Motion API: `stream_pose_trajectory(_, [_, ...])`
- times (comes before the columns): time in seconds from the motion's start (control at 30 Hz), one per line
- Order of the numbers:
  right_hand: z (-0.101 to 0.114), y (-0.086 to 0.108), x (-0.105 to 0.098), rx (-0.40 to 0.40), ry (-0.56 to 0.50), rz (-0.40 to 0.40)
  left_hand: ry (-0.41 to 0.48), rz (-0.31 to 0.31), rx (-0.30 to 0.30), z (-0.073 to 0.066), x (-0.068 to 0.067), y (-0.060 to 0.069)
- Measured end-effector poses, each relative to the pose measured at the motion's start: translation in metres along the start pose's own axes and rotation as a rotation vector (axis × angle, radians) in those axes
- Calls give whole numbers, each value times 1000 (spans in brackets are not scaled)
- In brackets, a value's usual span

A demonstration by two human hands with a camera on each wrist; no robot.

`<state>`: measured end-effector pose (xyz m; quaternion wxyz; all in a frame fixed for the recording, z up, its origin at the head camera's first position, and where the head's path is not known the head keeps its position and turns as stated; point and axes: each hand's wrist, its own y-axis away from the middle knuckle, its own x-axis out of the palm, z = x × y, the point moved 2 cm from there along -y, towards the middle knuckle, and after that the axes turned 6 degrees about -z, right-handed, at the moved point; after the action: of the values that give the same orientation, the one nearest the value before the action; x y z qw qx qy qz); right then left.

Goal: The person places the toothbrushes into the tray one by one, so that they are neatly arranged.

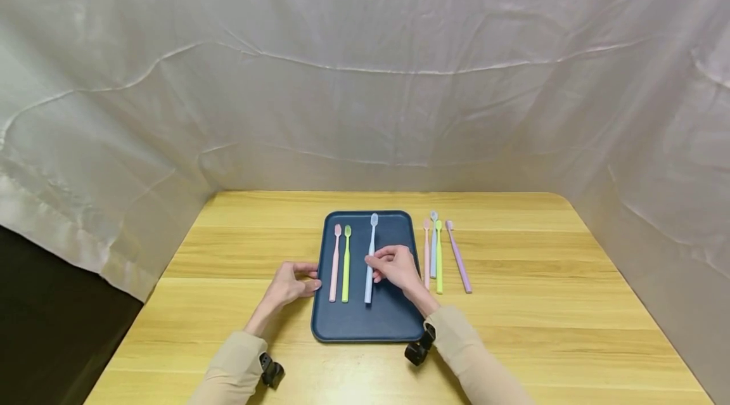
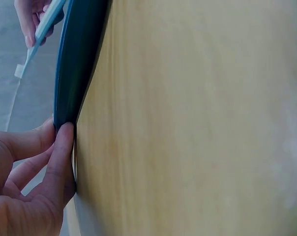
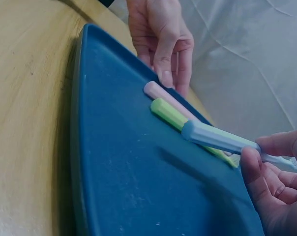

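My right hand pinches a light blue toothbrush by its handle between thumb and fingers. The brush is held above the dark blue tray, casting a shadow on it in the right wrist view. On the tray's left side lie a pink toothbrush and a green toothbrush, side by side with heads pointing away from me. At the tray's left edge, my left hand grips the rim between thumb and fingers, seen closely in the left wrist view.
Right of the tray, on the wooden table, lie a pink toothbrush, a light blue toothbrush, a green toothbrush and a slanted purple toothbrush. A grey curtain surrounds the back and sides.
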<state>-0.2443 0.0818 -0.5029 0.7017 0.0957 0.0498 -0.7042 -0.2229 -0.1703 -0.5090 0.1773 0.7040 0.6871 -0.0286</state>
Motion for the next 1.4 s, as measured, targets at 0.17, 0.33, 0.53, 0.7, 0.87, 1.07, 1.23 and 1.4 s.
stream_pose_trajectory(0.17, [-3,-2,5,-17,24,-9,-4,-4,-1,-1,0,0])
stream_pose_trajectory(0.33, [-6,-4,11,-43,49,-17,-11,-8,-2,0,-1,-1])
stream_pose_trajectory(0.53, [-7,-6,15,-55,72,-15,-22,-13,-4,-1,0,-1])
stream_pose_trajectory(0.7, [-8,-7,18,-70,95,-5,-23,-15,-3,-2,0,0])
stream_pose_trajectory(0.87, [-10,-8,21,-88,135,2,-23,0,6,-2,0,1])
stream_pose_trajectory(1.07, [-12,-9,24,-108,173,2,-11,3,-6,-2,0,1])
stream_pose_trajectory(1.23, [-12,-9,27,-107,183,1,-6,12,-7,-2,-1,2])
stream_pose_trajectory(1.4, [-13,-10,30,-104,209,-4,0,4,-11,-2,0,1])
